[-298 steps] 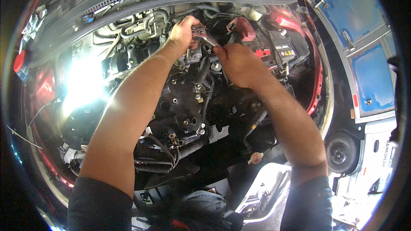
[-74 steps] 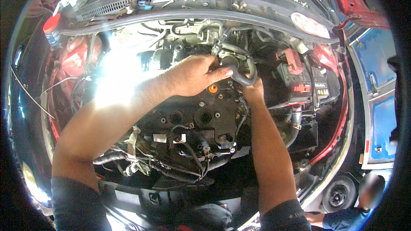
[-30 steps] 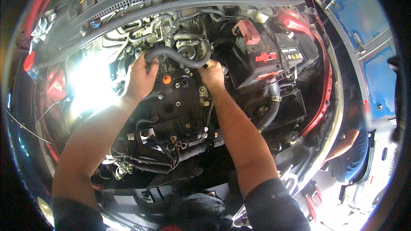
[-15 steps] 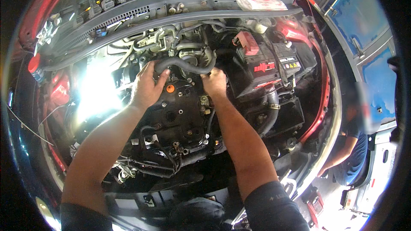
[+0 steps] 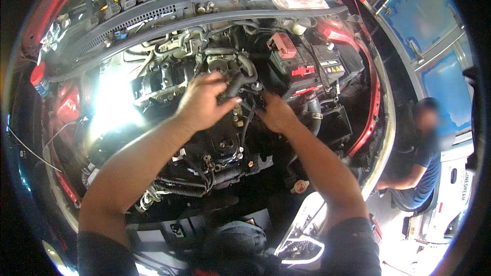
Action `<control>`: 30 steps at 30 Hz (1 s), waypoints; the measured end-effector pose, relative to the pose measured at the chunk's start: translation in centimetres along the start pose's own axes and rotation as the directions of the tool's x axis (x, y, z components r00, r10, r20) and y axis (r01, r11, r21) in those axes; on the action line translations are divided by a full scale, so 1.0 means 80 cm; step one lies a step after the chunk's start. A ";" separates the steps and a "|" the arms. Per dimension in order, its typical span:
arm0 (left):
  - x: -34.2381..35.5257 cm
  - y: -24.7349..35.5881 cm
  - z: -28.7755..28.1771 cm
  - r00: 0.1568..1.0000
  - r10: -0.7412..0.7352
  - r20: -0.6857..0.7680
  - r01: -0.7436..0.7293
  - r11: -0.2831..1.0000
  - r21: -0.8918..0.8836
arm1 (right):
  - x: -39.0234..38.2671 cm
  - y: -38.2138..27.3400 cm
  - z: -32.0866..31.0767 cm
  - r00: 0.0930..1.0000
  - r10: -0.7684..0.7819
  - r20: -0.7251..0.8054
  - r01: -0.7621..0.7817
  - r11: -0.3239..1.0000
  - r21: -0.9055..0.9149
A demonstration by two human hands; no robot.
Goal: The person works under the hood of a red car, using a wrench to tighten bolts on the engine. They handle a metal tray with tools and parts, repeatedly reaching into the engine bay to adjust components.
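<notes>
My left hand (image 5: 202, 102) is curled round a curved black rubber hose (image 5: 245, 71) over the engine's middle, its thumb pointing right along it. My right hand (image 5: 276, 112) reaches in just right of the hose, beside a small metal fitting (image 5: 257, 87); its fingertips are hidden among the parts, so what they hold is unclear. Under both hands lies the black engine cover (image 5: 225, 143). The battery (image 5: 307, 69) with a red terminal cover (image 5: 283, 44) sits to the right of them.
A bright lamp glare (image 5: 110, 102) washes out the left side. A red-capped bottle (image 5: 38, 76) stands at the left edge, a white bundle (image 5: 299, 0) at the back. A co-worker (image 5: 419, 163) is at the right, beside blue doors (image 5: 424, 15); a white tray (image 5: 302, 225) lies below.
My left hand has drawn the hose rightward and now covers part of it. My right hand has shifted right and slightly down. The co-worker's head shows more clearly at the right.
</notes>
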State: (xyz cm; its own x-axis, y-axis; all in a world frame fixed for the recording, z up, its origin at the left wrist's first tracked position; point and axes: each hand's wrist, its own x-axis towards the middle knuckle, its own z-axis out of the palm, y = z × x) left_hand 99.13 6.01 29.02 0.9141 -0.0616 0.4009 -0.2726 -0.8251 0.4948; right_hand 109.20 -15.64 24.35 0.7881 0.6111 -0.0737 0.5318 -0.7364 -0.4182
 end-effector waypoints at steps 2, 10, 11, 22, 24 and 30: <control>-0.017 0.030 0.018 0.982 -0.092 0.165 0.037 0.951 0.306 | -0.076 -0.005 -0.050 0.995 -0.100 0.017 0.099 0.994 0.043; -0.065 0.049 -0.002 0.918 -0.198 0.345 -0.022 0.841 0.541 | -0.408 -0.009 -0.158 0.920 0.347 0.183 -0.330 0.937 -0.118; -0.071 0.056 -0.008 0.896 -0.268 0.353 0.037 0.839 0.543 | -0.438 -0.011 -0.148 0.919 0.362 0.156 -0.361 0.932 -0.035; -0.218 0.232 -0.056 0.942 -0.330 0.053 0.334 0.939 -0.080 | -0.548 0.017 -0.046 0.920 0.294 0.260 -0.274 0.955 -0.112; -0.255 0.276 -0.047 0.931 -0.337 0.142 0.364 0.892 -0.270 | -0.548 0.027 -0.038 0.946 0.251 0.205 -0.233 0.967 -0.108; -0.296 0.357 -0.013 0.974 -0.084 0.209 0.144 0.944 -0.296 | -0.559 0.033 -0.046 0.977 0.191 0.091 -0.194 0.980 0.033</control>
State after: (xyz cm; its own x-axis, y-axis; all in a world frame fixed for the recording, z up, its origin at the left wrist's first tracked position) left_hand 69.39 -15.53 34.47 0.9761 -0.1082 0.1884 -0.2143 -0.6221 0.7531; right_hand 76.46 -45.97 29.90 0.8434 0.4835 -0.2343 0.3583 -0.8312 -0.4251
